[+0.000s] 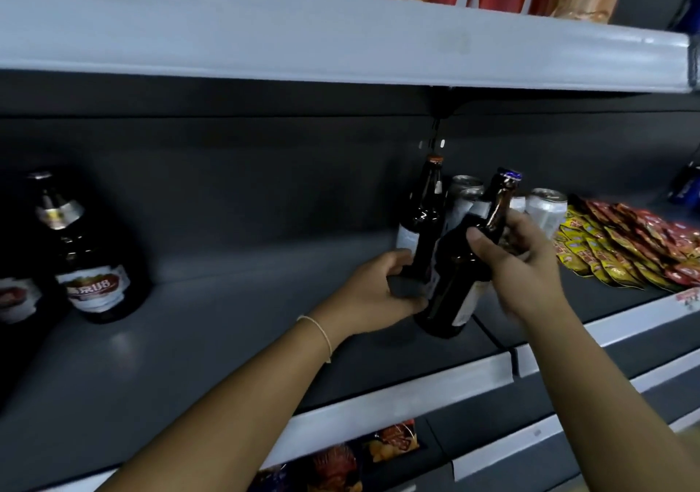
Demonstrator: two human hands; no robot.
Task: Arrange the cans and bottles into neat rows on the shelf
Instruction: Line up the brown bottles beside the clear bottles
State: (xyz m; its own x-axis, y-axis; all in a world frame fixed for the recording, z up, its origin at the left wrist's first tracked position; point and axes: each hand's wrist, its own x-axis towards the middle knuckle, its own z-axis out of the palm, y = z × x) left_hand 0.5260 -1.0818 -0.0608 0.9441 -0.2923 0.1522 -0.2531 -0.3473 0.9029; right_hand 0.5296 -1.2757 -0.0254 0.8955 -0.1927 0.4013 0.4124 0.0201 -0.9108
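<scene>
Just right of frame centre, the right hand (524,260) grips the neck of a tilted brown bottle (460,283), its long axis leaning upper right, while the left hand (382,290) holds the base of an upright bottle (422,226) just behind on the shelf (189,321).

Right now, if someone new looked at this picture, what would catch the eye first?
First, the two hands at the middle of the grey shelf: the right hand grips the neck of a tilted brown bottle, and the left hand holds the base of an upright bottle behind it. Next, silver cans stand behind them, with bright snack packets to the right.
</scene>
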